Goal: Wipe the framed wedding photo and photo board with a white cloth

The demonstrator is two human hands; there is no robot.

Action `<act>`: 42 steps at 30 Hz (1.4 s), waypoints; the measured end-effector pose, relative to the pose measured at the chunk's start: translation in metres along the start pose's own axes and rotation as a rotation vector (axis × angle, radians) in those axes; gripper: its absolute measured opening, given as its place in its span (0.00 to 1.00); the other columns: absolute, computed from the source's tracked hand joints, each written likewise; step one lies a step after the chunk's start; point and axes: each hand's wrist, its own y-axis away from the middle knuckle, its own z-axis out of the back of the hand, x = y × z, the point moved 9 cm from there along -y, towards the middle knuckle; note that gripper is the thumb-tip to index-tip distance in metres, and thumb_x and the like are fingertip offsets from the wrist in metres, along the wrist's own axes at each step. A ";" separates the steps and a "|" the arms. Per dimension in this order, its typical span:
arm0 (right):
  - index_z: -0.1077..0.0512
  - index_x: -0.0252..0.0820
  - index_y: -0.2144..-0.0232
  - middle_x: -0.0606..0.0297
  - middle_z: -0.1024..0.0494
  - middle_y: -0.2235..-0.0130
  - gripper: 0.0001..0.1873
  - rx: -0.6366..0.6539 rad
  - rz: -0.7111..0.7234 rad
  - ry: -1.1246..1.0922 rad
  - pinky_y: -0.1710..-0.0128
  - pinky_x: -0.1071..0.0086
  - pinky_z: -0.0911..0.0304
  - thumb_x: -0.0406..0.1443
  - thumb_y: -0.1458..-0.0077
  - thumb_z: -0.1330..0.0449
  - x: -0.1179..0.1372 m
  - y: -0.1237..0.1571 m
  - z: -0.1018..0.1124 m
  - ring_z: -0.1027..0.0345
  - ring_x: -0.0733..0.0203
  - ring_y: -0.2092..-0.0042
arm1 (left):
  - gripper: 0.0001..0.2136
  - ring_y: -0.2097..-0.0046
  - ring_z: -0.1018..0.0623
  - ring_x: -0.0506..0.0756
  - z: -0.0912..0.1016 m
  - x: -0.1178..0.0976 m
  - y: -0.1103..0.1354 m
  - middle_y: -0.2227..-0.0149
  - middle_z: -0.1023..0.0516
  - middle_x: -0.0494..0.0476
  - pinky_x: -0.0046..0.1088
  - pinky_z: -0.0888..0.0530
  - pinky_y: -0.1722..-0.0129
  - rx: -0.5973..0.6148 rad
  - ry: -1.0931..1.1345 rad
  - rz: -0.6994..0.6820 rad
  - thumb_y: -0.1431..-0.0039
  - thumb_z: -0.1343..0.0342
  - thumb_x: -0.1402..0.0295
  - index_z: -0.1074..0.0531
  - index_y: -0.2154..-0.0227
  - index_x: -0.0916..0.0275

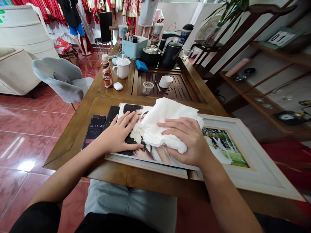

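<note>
A large photo print [126, 111] lies flat on the near part of the wooden table [80, 129]. My left hand [119, 134] presses flat on the print's left side, fingers spread. My right hand [188, 139] grips a crumpled white cloth [165, 119] and holds it against the middle of the print. To the right, partly under the print, lies a white-framed picture [245, 142]. A black phone [93, 129] showing a timer rests just left of my left hand.
Farther along the table stand a coffee bottle [107, 75], a white lidded mug [122, 67], a white earbud case [118, 86], a tea tray [179, 87] with a small cup, kettles and a teal box. A grey chair [60, 81] is left; wooden shelves right.
</note>
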 end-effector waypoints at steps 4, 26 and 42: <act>0.31 0.47 0.58 0.57 0.17 0.47 0.09 -0.001 0.006 0.008 0.45 0.45 0.40 0.38 0.42 0.40 0.001 0.000 0.001 0.25 0.42 0.43 | 0.50 0.23 0.58 0.68 0.000 0.000 0.000 0.23 0.62 0.65 0.55 0.54 0.26 -0.004 -0.001 0.001 0.36 0.52 0.34 0.61 0.24 0.64; 0.30 0.46 0.58 0.56 0.17 0.47 0.11 0.004 0.025 0.022 0.45 0.45 0.40 0.37 0.45 0.39 0.002 -0.001 0.002 0.25 0.41 0.44 | 0.50 0.23 0.57 0.69 0.001 -0.001 0.000 0.23 0.61 0.66 0.54 0.54 0.26 -0.002 -0.001 -0.003 0.35 0.53 0.34 0.61 0.24 0.64; 0.30 0.46 0.55 0.55 0.18 0.45 0.12 0.030 0.030 0.000 0.44 0.45 0.42 0.38 0.42 0.39 0.005 -0.001 0.000 0.27 0.42 0.42 | 0.49 0.23 0.57 0.69 0.002 0.000 0.001 0.23 0.61 0.66 0.53 0.54 0.26 -0.027 0.019 -0.025 0.35 0.52 0.34 0.63 0.24 0.60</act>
